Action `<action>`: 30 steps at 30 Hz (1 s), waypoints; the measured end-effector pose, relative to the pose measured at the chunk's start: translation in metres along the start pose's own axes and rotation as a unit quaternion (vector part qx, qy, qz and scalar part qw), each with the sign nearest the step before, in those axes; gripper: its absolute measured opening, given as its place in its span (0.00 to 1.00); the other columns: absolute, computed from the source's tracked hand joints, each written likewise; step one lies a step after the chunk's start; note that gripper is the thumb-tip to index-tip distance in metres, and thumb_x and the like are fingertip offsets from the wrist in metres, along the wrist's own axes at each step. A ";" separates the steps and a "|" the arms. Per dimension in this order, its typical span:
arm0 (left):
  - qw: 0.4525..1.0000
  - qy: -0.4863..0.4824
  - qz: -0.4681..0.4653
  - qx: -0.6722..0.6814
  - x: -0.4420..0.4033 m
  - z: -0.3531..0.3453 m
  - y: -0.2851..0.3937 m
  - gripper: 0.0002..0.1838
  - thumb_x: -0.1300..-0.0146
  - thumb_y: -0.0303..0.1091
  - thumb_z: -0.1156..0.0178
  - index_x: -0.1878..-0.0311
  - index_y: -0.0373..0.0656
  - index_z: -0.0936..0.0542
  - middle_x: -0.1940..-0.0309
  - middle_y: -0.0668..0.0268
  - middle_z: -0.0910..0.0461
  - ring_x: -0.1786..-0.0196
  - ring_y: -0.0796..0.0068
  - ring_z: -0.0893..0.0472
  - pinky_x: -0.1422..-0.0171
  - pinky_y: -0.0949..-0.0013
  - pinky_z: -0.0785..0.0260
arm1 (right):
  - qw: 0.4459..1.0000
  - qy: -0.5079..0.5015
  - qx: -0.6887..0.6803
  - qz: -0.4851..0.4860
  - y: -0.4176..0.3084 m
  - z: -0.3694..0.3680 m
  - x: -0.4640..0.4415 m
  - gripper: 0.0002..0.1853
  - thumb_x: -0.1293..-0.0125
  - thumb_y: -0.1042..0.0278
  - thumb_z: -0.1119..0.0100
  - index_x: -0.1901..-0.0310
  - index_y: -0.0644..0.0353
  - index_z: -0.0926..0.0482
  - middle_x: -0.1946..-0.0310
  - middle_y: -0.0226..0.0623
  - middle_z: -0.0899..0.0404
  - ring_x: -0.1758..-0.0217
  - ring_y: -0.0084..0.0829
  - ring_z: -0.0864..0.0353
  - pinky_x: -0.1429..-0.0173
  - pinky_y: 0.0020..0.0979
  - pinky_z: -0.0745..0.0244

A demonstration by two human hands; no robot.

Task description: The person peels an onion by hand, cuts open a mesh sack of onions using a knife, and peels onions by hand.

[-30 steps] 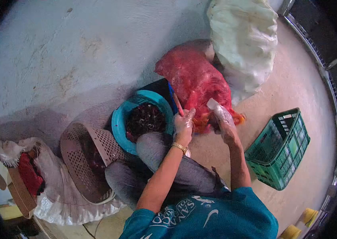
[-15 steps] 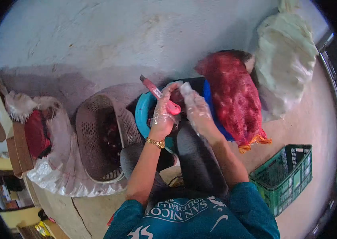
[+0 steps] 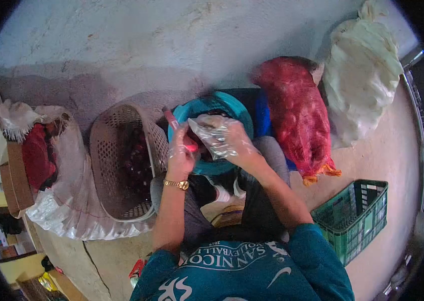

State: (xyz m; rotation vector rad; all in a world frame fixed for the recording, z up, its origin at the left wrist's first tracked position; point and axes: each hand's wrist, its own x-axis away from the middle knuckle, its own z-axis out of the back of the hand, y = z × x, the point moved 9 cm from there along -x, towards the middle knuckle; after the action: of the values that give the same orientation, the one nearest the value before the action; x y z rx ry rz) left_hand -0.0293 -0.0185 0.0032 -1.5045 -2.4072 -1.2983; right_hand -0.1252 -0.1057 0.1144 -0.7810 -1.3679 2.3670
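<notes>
In the head view, my left hand (image 3: 182, 156) wears a clear plastic glove and is closed around a red utility knife (image 3: 172, 119). The knife points up and to the left, and its pink end shows near my fingers. Close beside it is my right hand (image 3: 227, 140), also in a loose clear glove and reaching leftward. Motion and crinkled plastic blur its fingers, so I cannot tell whether it grips anything. Both hands are above a turquoise basin (image 3: 237, 102) between my knees. Dark reddish contents show inside the basin, partly hidden by my hands.
To the left stands a brown perforated basket (image 3: 114, 190) with dark purple-red pieces, beside a whitish woven sack (image 3: 74, 200). Rightward are a full red mesh sack (image 3: 297, 110), a pale tied sack (image 3: 360, 85) and a green crate (image 3: 355, 226). A wall rises behind.
My right hand has moved left, close to my left hand. My left hand, still on the utility knife, has shifted left and slightly down. More of the turquoise basin shows.
</notes>
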 end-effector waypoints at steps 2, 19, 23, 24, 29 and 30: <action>1.000 -0.030 0.005 0.003 -0.006 0.000 0.001 0.13 0.36 0.39 0.44 0.52 0.44 0.24 0.52 0.63 0.22 0.51 0.66 0.22 0.45 0.53 0.29 | 0.991 0.123 -0.047 -0.018 0.002 0.037 0.025 0.17 0.35 0.60 0.41 0.51 0.64 0.22 0.57 0.43 0.20 0.58 0.30 0.20 0.53 0.29 0.26; 0.992 -0.099 0.002 -0.083 -0.021 -0.067 -0.026 0.10 0.37 0.32 0.43 0.56 0.36 0.23 0.62 0.62 0.19 0.64 0.73 0.20 0.59 0.69 0.24 | 0.864 0.380 -0.129 -0.304 0.262 0.194 0.331 0.24 0.33 0.51 0.47 0.43 0.60 0.29 0.54 0.30 0.27 0.52 0.25 0.30 0.49 0.33 0.34; 0.975 -0.170 0.060 -0.128 -0.028 -0.122 -0.056 0.10 0.40 0.33 0.39 0.59 0.38 0.22 0.70 0.66 0.21 0.72 0.78 0.23 0.68 0.74 0.30 | 0.911 0.371 0.030 -0.179 0.184 0.206 0.270 0.15 0.32 0.61 0.45 0.52 0.64 0.26 0.68 0.30 0.26 0.65 0.25 0.28 0.61 0.27 0.32; 0.969 -0.171 0.064 -0.169 -0.028 -0.136 -0.065 0.11 0.41 0.34 0.38 0.59 0.38 0.22 0.73 0.67 0.22 0.74 0.78 0.24 0.69 0.75 0.32 | 0.912 0.369 0.030 -0.178 0.179 0.201 0.256 0.15 0.32 0.61 0.45 0.52 0.64 0.26 0.68 0.30 0.26 0.65 0.25 0.28 0.61 0.27 0.32; 0.946 -0.247 0.080 -0.193 -0.035 -0.182 -0.129 0.10 0.46 0.33 0.34 0.64 0.36 0.20 0.74 0.67 0.21 0.75 0.81 0.26 0.70 0.77 0.35 | 0.923 0.287 0.155 -0.204 0.147 0.166 0.171 0.10 0.36 0.67 0.44 0.58 0.64 0.23 0.68 0.36 0.23 0.64 0.29 0.25 0.58 0.31 0.31; 0.927 -0.265 0.097 -0.246 -0.036 -0.185 -0.141 0.10 0.46 0.31 0.34 0.64 0.36 0.19 0.73 0.67 0.20 0.74 0.81 0.26 0.70 0.77 0.35 | 0.933 0.248 0.212 -0.151 0.129 0.153 0.146 0.10 0.37 0.66 0.43 0.58 0.63 0.23 0.68 0.36 0.23 0.63 0.30 0.25 0.56 0.32 0.32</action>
State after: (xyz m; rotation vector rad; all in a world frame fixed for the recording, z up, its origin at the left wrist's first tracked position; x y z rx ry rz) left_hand -0.1874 -0.1920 0.0202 -2.4369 -2.1860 -1.7141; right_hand -0.3317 -0.2045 0.0188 -0.8803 -0.6793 1.9364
